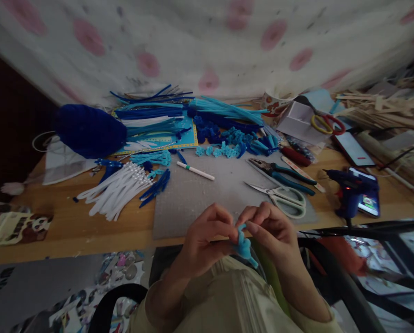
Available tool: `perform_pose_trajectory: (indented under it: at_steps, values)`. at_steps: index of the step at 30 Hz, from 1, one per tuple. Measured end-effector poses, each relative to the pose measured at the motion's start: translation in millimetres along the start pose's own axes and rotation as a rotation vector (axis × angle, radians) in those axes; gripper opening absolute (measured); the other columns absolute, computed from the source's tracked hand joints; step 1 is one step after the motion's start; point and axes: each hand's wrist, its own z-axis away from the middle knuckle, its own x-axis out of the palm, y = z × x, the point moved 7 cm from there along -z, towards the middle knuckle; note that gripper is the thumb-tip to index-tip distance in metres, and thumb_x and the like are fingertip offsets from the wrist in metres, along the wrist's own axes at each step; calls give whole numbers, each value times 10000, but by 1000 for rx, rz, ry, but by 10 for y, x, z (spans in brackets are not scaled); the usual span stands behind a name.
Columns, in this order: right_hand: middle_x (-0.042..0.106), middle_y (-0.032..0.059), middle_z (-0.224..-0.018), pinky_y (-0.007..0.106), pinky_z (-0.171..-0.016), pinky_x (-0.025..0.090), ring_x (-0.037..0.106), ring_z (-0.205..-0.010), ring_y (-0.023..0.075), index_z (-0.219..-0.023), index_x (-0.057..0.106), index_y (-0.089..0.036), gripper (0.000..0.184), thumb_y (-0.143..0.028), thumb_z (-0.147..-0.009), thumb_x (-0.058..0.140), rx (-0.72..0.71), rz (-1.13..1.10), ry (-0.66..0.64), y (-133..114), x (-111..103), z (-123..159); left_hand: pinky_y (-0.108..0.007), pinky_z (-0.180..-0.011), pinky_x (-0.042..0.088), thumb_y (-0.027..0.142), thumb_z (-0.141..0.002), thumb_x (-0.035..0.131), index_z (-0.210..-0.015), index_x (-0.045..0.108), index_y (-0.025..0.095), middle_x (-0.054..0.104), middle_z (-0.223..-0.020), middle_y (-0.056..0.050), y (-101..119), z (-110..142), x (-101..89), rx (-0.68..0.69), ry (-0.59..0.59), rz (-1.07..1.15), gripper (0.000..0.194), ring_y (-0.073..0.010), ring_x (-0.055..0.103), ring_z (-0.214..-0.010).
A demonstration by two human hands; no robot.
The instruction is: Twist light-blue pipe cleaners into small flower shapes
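The desk [127, 236] is strewn with fuzzy stems [224, 110]. A twisted blue piece [243, 247] is pinched by left hand [207, 235] and right hand [274, 235]; it could be unwound by overpulling.

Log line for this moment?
left hand: holds blue fuzzy piece | right hand: at its upper end | white pen: on grey mat

Wooden table [124, 240], grey mat [179, 206] (partly covered), white loops [110, 194], blue glue gun [350, 192]

The held pipe cleaner [244, 249] looks fuzzy and matt, the table [127, 235] smooth wood.
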Motion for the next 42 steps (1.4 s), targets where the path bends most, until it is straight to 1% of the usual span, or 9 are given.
perform_pose_trajectory:
  at_steps: [5, 8, 14, 18, 23, 28, 34, 37, 42]
  values:
    - [710, 34, -783, 252, -590, 520, 644, -683, 152, -745, 606, -209, 129, -223, -826, 706, -36, -39, 125, -49, -165, 37, -262, -697, 464, 269, -791, 737, -824, 651, 202, 545, -865, -32, -4, -38, -10, -30, 40, 157, 114, -153, 537, -802]
    - [728, 37, -853, 266, -689, 543, 667, -799, 164, -758, 618, -222, 120, -229, -817, 723, -95, -58, 157, -92, -192, 42, -232, -661, 458, 253, -777, 751, -810, 622, 183, 549, -838, -19, 3, -78, 20, -3, 50, 227, 150, -133, 528, -770]
    - [731, 2, -811, 236, -627, 534, 666, -708, 140, -793, 582, -245, 141, -307, -850, 696, 26, -226, 128, 13, -55, -18, -230, -696, 473, 194, -793, 739, -828, 644, 202, 589, -841, -5, 70, -71, 43, 106, 50, 170, 101, -118, 558, -769]
    - [658, -34, -733, 234, -586, 509, 620, -664, 135, -859, 552, -262, 177, -353, -840, 702, 141, -402, 121, 112, 97, -24, -234, -652, 476, 248, -805, 732, -831, 639, 208, 571, -820, -7, 41, -56, 57, 75, 60, 207, 104, -126, 553, -752]
    - [542, -58, -617, 207, -561, 463, 489, -580, 113, -830, 532, -250, 197, -347, -841, 704, 88, -462, 148, 91, 191, -64, -235, -594, 459, 376, -759, 763, -742, 583, 207, 496, -720, 15, -115, -79, 125, 10, 79, 428, 248, -111, 495, -653]
    - [481, -70, -494, 212, -510, 415, 396, -499, 121, -806, 558, -251, 162, -358, -887, 650, 3, -378, 95, 48, 226, -57, -202, -526, 417, 411, -647, 832, -658, 506, 197, 414, -659, 43, -240, -96, 213, -161, 132, 720, 391, -91, 448, -585]
    - [675, -23, -576, 326, -643, 449, 564, -535, 141, -815, 694, -251, 51, -288, -838, 721, -320, 96, 38, -209, 97, 15, -201, -568, 447, 357, -673, 825, -778, 631, 168, 534, -737, 16, -277, -51, 206, -372, 233, 764, 290, -83, 518, -613]
    - [727, 16, -669, 347, -648, 469, 629, -591, 162, -849, 767, -250, 58, -264, -846, 711, -477, 314, -97, -354, 158, 62, -201, -596, 469, 349, -705, 807, -804, 640, 168, 578, -738, 15, -255, -23, 148, -338, 324, 651, 265, -86, 555, -618]
    - [700, 30, -812, 251, -554, 525, 663, -679, 150, -966, 783, -279, 162, -207, -853, 691, -354, 385, -125, -304, 151, 70, -183, -609, 474, 301, -777, 750, -829, 639, 193, 593, -729, 21, -194, 14, 84, -191, 412, 379, 164, -91, 570, -652]
